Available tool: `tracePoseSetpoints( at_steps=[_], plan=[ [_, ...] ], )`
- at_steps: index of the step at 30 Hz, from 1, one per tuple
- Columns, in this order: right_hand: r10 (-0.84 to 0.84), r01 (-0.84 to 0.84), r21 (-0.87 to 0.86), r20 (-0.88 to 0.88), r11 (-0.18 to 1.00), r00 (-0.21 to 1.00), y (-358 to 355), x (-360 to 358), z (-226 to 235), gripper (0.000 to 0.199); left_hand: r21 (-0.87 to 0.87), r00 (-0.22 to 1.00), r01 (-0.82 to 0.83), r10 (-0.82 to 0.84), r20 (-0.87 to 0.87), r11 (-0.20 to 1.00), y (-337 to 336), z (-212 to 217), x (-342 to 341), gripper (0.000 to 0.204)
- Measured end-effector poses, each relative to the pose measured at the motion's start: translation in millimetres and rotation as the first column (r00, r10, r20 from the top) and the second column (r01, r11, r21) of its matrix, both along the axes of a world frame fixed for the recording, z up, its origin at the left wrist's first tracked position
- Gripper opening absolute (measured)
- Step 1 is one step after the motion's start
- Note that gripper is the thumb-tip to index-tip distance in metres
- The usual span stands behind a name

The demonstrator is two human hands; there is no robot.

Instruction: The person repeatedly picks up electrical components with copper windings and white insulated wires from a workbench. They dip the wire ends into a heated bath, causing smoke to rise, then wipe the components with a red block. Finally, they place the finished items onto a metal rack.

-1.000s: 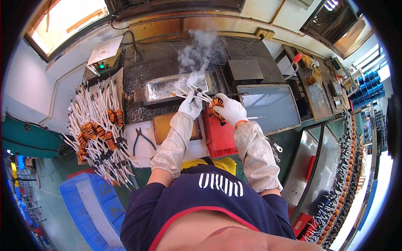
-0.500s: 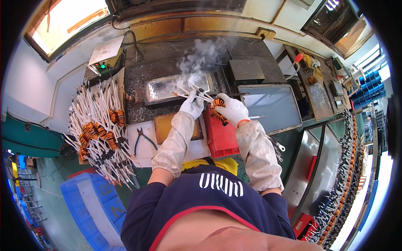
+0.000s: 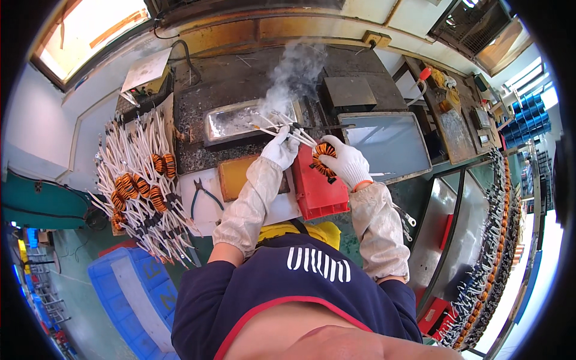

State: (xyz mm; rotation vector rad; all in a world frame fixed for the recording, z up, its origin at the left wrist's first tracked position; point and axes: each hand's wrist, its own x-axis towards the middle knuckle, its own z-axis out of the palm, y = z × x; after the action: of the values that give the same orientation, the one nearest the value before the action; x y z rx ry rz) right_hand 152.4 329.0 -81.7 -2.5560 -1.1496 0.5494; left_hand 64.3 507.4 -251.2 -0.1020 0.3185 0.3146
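Note:
My right hand (image 3: 347, 162), in a white glove, is closed round a ring-shaped coil (image 3: 324, 157) wound with orange wire. The coil's white sleeved leads (image 3: 303, 137) run up and to the left from it. My left hand (image 3: 280, 150), gloved too, pinches these leads near their ends. Both hands are over the near edge of the bench, just in front of a rectangular solder pot (image 3: 223, 126) with a shiny surface. Smoke (image 3: 294, 78) rises behind the lead tips. Below the coil stands a red plastic bin (image 3: 319, 195).
A pile of similar coils with white leads (image 3: 141, 186) lies at left. Cutters (image 3: 204, 195) and a tray with an amber block (image 3: 237, 179) sit near my left forearm. A grey tray (image 3: 390, 147) and a dark metal box (image 3: 350, 93) are at right. A blue crate (image 3: 135, 294) stands lower left.
Both hands have shifted slightly right with the coil and leads. The coil has turned so more of its ring face shows. The view has moved a little too.

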Motion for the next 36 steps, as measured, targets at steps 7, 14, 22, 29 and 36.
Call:
tracePoseSetpoints(
  at_steps=[7,14,22,29,36],
  plan=[
    [-0.030,0.034,0.120,-0.033,0.992,0.999,-29,-14,-10,0.049,0.166,0.997,0.017,-0.028,0.065,0.986,-14,14,-16,0.020],
    [-0.153,0.209,0.513,-0.151,0.832,0.977,-68,-37,-68,0.057,0.383,0.996,-0.087,0.073,0.051,0.920,-40,34,-20,0.019],
    [-0.344,0.267,0.778,-0.070,0.569,0.937,-81,-62,-102,0.057,0.747,0.969,0.108,0.098,-0.227,0.656,-100,71,-45,0.042],
    [-0.380,0.211,0.849,-0.013,0.485,0.925,-91,-78,-125,0.064,0.783,0.828,0.559,0.138,-0.543,-0.273,-147,60,-83,0.045],
    [-0.240,0.201,0.854,-0.093,0.479,0.966,-105,-72,-158,0.074,0.501,0.781,0.610,0.361,-0.509,-0.614,-190,41,-105,0.051]
  ],
)
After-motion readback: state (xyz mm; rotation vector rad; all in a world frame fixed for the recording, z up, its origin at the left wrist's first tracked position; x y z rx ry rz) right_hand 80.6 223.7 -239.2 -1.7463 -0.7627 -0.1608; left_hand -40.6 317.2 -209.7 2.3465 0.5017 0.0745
